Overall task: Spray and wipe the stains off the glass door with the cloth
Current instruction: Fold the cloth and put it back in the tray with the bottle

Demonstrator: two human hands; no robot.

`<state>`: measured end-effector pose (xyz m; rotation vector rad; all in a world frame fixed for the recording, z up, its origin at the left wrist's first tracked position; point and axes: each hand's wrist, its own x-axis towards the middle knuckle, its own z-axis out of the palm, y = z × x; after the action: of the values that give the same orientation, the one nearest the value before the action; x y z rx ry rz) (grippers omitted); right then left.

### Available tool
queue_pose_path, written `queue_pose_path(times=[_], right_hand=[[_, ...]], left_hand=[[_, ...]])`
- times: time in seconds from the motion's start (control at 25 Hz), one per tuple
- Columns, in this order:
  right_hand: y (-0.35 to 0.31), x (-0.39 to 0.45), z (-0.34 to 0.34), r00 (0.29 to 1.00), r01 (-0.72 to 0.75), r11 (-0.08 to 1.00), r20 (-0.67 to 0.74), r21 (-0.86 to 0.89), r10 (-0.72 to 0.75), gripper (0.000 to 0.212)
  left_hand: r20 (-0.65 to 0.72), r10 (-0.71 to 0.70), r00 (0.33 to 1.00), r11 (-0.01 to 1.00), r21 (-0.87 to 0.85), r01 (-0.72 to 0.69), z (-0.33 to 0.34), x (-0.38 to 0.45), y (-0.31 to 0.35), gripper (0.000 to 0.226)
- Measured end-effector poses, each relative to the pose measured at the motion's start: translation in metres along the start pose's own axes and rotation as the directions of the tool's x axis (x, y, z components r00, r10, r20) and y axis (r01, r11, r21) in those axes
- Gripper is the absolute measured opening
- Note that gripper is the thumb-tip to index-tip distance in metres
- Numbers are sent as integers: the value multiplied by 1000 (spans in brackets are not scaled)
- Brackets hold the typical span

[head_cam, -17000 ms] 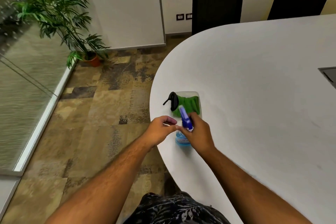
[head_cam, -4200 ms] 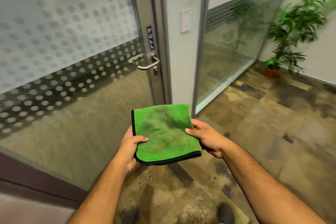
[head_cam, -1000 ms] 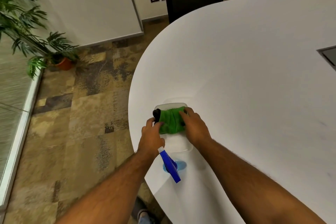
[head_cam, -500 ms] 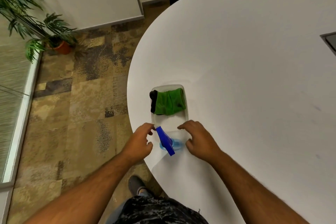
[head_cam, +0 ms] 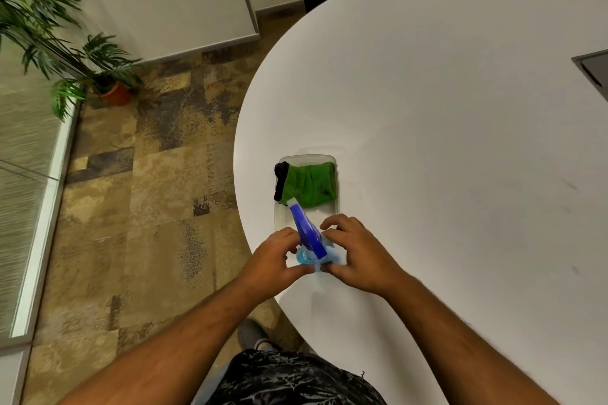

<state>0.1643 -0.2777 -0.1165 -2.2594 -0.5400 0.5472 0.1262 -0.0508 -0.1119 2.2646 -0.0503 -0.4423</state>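
Both hands cup the spray bottle (head_cam: 311,250) at the near edge of the white table (head_cam: 460,128): the left hand (head_cam: 274,261) and the right hand (head_cam: 357,256) curl their fingers round its pale blue body from either side, the blue trigger head pointing away. Just beyond it, the green cloth (head_cam: 311,182) lies bunched in a clear tray (head_cam: 339,207), and a potted plant (head_cam: 98,76) stands on the floor, well apart

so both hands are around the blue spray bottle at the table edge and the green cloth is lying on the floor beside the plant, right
Not quite. The head view shows the green cloth bunched in the clear tray on the white table, not on the floor by the plant. The rest holds: the left hand and right hand are both around the blue spray bottle at the table edge.
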Motion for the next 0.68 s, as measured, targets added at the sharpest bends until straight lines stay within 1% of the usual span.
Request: queue_pose_path(times=[0.08, 0.16, 0.24, 0.32, 0.44, 0.52, 0.6, 0.68], right_hand=[[-7, -4, -17, 1000, 13, 998, -27, 60, -12, 56], [-15, 1, -30, 996, 25, 996, -89, 81, -18, 55], [-20, 15, -35, 990, -1, 998, -142, 67, 10, 53], [-19, 32, -33, 985, -41, 999, -164, 36, 46, 51], [-10, 49, -19, 988, -104, 994, -115, 9, 105, 47], [0, 52, -6, 980, -161, 986, -125, -50, 153, 46], [9, 52, 3, 948, -252, 965, -217, -75, 231, 46], [14, 53, 8, 911, -346, 937, -254, -44, 325, 47]], left_hand=[[-28, 92, 995, 995, -32, -92, -19, -1, 15, 49], [-94, 130, 987, 990, -35, -134, -34, 4, 24, 52], [-154, 74, 985, 997, -11, -76, -40, 17, 26, 52], [-168, -1, 986, 1000, 23, 5, -36, 36, 23, 51], [-150, -42, 988, 994, 94, 56, -19, 57, 12, 45], [-175, -130, 976, 979, 136, 155, -8, 64, 7, 41], [-217, -218, 952, 970, 59, 236, -3, 69, 2, 37], [-205, -239, 949, 971, -31, 238, -2, 71, -2, 40]])
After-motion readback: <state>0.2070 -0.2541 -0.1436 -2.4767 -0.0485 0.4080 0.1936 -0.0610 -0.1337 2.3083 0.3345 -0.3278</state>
